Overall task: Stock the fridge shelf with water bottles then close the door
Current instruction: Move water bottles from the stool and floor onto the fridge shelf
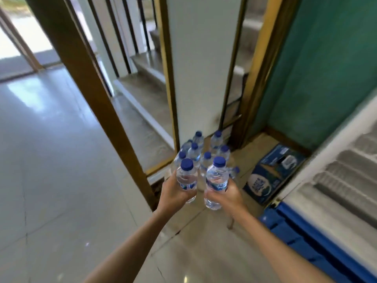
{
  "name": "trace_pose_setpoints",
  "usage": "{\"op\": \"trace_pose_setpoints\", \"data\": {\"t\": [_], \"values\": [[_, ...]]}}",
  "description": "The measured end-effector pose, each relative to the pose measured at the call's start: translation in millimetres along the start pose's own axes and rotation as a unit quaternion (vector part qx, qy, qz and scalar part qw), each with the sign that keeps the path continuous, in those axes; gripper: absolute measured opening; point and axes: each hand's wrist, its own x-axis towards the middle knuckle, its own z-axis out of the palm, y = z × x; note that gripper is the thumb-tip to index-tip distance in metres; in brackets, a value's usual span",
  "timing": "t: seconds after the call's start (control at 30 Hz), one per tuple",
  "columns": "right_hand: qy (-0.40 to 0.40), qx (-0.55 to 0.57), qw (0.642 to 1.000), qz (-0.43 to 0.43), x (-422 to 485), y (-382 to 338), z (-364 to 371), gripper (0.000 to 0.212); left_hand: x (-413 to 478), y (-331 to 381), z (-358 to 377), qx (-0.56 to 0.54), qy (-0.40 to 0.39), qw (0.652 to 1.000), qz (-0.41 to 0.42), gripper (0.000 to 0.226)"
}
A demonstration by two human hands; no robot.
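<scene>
My left hand [173, 193] grips one water bottle [186, 176] and my right hand [228, 194] grips a second bottle [216, 176], both held above the spare bottles [201, 148] standing on the floor by the white pillar. Stocking looks far from finished. Rightward lie a blue carton [271, 174], print blurred, and what I take for the open fridge door [336, 180]; the second bottle's label starts "AQ".

water bottle [216, 179] label — partly readable "AQUA", carton [273, 172] print blurred
</scene>
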Motion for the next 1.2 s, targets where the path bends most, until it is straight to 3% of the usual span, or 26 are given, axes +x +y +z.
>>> {"op": "trace_pose_setpoints", "data": {"t": [0.17,0.3,0.67,0.9,1.0,1.2], "values": [[0.080,-0.007,0.994,-0.069,-41,-139,-105,0.040,42,172,-6,0.021,-0.093,0.990,0.107,0.030],[0.156,-0.022,0.980,-0.119,-74,-225,-198,0.042,71,305,20,-0.008,-0.128,0.977,0.169,0.034],[0.343,-0.103,0.903,-0.236,-206,-381,-455,0.019,71,626,131,-0.073,-0.216,0.902,0.366,0.024],[0.439,-0.119,0.866,-0.209,-262,-404,-577,0.023,53,736,224,-0.082,-0.262,0.876,0.397,0.023],[0.475,-0.111,0.855,-0.177,-267,-393,-618,0.036,53,757,266,-0.070,-0.287,0.876,0.382,0.030],[0.497,-0.069,0.851,-0.157,-249,-368,-682,0.040,68,777,352,-0.028,-0.318,0.883,0.345,0.050]]}}
